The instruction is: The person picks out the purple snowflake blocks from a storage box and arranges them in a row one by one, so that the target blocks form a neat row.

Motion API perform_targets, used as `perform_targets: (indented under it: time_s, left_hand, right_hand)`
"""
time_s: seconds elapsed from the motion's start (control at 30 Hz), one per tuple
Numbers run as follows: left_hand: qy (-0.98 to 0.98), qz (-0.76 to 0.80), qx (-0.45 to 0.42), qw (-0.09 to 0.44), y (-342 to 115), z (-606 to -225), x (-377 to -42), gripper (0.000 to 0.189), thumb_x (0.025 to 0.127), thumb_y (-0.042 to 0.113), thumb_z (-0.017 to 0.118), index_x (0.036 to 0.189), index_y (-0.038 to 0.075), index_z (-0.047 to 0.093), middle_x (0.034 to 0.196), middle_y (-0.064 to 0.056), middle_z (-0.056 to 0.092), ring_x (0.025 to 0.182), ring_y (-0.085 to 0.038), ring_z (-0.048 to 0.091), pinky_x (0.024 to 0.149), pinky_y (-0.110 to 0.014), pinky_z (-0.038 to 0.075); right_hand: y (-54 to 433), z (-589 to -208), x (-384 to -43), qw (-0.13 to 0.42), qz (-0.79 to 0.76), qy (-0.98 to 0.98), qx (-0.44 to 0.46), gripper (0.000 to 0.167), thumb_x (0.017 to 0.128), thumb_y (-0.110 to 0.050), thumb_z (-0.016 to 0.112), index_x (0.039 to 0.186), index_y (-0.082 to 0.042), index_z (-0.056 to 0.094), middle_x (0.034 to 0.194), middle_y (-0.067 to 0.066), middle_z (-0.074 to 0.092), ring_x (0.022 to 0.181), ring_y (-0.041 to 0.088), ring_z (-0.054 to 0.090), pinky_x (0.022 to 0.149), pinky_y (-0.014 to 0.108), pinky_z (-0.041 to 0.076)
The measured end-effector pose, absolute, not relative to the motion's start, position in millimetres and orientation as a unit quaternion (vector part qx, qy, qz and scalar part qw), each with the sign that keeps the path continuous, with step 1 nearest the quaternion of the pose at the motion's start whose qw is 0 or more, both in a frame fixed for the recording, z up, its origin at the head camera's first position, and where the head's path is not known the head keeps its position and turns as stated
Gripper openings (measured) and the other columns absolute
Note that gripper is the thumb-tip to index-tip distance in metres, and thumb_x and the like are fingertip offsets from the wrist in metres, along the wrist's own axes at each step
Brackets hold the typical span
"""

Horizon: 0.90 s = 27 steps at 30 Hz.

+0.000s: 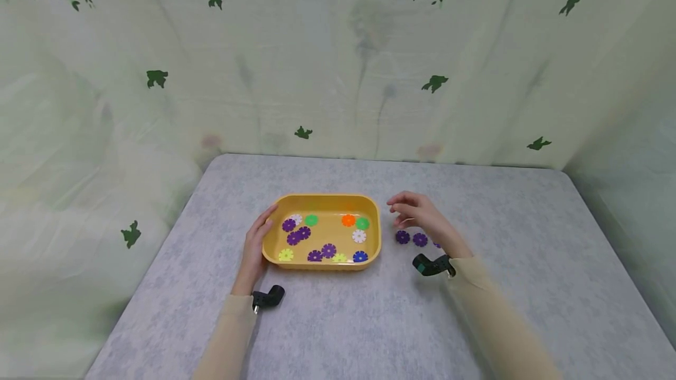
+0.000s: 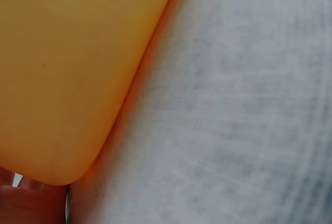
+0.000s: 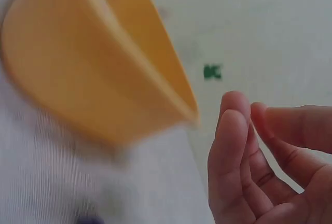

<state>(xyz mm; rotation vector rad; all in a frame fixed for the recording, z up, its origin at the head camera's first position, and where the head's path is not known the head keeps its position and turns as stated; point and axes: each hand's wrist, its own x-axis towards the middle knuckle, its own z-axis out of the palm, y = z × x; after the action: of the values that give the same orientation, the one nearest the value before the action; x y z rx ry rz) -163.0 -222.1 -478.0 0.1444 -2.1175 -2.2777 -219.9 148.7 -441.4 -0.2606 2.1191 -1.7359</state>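
A yellow plastic tray (image 1: 322, 266) holds several flower-shaped discs in purple, green, white, orange, yellow and blue. My left hand (image 1: 256, 248) holds the tray's left side, with fingertips at the rim. In the left wrist view the tray's outer wall (image 2: 62, 79) fills the left part, and some of the hand shows below it. Just off the tray's right end, my right hand (image 1: 422, 214) hovers with bent fingers and the thumb near the index fingertip. Nothing shows between those fingers (image 3: 232, 146). Below it lie purple flower discs (image 1: 402, 237), one partly hidden by the hand.
The grey mottled table (image 1: 338, 327) extends around the tray on every side. Behind it hangs a pale curtain (image 1: 317, 75) printed with leaves and green birds. A black wrist camera (image 1: 269, 297) sits on the left wrist, and another camera (image 1: 430, 265) on the right.
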Motion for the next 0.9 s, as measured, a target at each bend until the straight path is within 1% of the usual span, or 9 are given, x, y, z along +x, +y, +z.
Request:
perform_targets:
  time_s: [0.1,0.17,0.27,0.37,0.47,0.6,0.67,0.77,0.9]
  left_hand:
    - [-0.680,-0.732,0.044,0.016,-221.6,-477.0,-163.0,0.041,0.104,0.016,0.038,0.144,0.007,0.042,0.151,-0.003,0.035,0.139,-0.014,0.027,0.114,-0.032,0.023]
    - [-0.681,-0.731,0.042,0.018,-221.5,-476.6,-162.9,0.041,0.104,0.016,0.038,0.144,0.007,0.042,0.151,-0.003,0.035,0.139,-0.015,0.027,0.114,-0.032,0.022]
    - [-0.680,-0.732,0.039,0.020,-221.8,-477.7,-163.1,0.042,0.104,0.016,0.038,0.144,0.007,0.042,0.151,-0.004,0.035,0.140,-0.015,0.026,0.114,-0.033,0.022]
    - [-0.677,-0.734,0.037,0.024,-224.2,-483.9,-165.3,0.041,0.104,0.017,0.038,0.144,0.007,0.043,0.151,-0.003,0.036,0.139,-0.014,0.026,0.114,-0.031,0.022]
    - [-0.678,-0.733,0.033,0.034,-226.7,-495.4,-169.6,0.041,0.104,0.020,0.039,0.144,0.010,0.044,0.150,0.000,0.038,0.138,-0.012,0.028,0.113,-0.028,0.024]
    - [-0.682,-0.729,0.029,0.045,-227.6,-505.0,-172.8,0.041,0.104,0.024,0.040,0.143,0.012,0.046,0.148,0.002,0.040,0.137,-0.010,0.030,0.112,-0.026,0.025]
    - [-0.680,-0.731,0.027,0.045,-227.4,-505.3,-172.6,0.041,0.104,0.024,0.040,0.143,0.012,0.046,0.148,0.001,0.040,0.137,-0.010,0.030,0.112,-0.026,0.025]
    - [-0.679,-0.733,0.028,0.045,-227.5,-505.3,-172.5,0.041,0.104,0.024,0.040,0.143,0.012,0.046,0.149,0.001,0.039,0.138,-0.011,0.029,0.112,-0.026,0.025]
    - [-0.676,-0.735,0.030,0.045,-227.9,-505.0,-172.8,0.041,0.104,0.024,0.041,0.143,0.012,0.046,0.149,0.001,0.039,0.138,-0.012,0.029,0.112,-0.027,0.025]
  right_hand:
    - [120.2,-434.8,-221.0,0.221,-0.636,0.731,-0.111,0.035,0.100,-0.018,0.051,0.124,0.008,0.051,0.117,0.030,0.052,0.082,0.026,0.061,0.076,0.032,0.056]
    - [101.8,-432.2,-220.7,0.246,-0.633,0.722,-0.131,0.036,0.100,-0.018,0.051,0.125,0.007,0.051,0.120,0.030,0.052,0.085,0.030,0.061,0.075,0.031,0.056]
    - [77.7,-431.7,-219.6,0.289,-0.611,0.717,-0.171,0.036,0.099,-0.018,0.052,0.126,0.006,0.051,0.123,0.031,0.052,0.092,0.040,0.060,0.077,0.035,0.056]
    - [57.5,-435.4,-218.6,0.326,-0.585,0.715,-0.200,0.037,0.100,-0.017,0.049,0.128,0.007,0.051,0.125,0.030,0.052,0.098,0.047,0.058,0.079,0.039,0.056]
    - [42.3,-442.4,-219.4,0.358,-0.563,0.716,-0.206,0.036,0.101,-0.017,0.048,0.128,0.007,0.050,0.125,0.027,0.053,0.096,0.043,0.061,0.078,0.039,0.057]
    - [31.4,-449.1,-220.1,0.396,-0.545,0.715,-0.189,0.034,0.101,-0.016,0.047,0.127,0.005,0.052,0.121,0.023,0.057,0.084,0.031,0.067,0.072,0.034,0.058]
    - [29.2,-450.3,-219.9,0.410,-0.539,0.714,-0.178,0.032,0.101,-0.016,0.048,0.126,0.003,0.054,0.117,0.020,0.059,0.080,0.029,0.068,0.070,0.033,0.058]
    - [27.7,-450.6,-220.2,0.425,-0.529,0.714,-0.173,0.031,0.101,-0.016,0.048,0.125,0.002,0.056,0.114,0.018,0.061,0.080,0.030,0.069,0.072,0.036,0.058]
    - [24.8,-449.4,-222.6,0.445,-0.518,0.711,-0.169,0.030,0.101,-0.015,0.048,0.125,0.002,0.057,0.115,0.016,0.061,0.084,0.032,0.069,0.075,0.038,0.057]
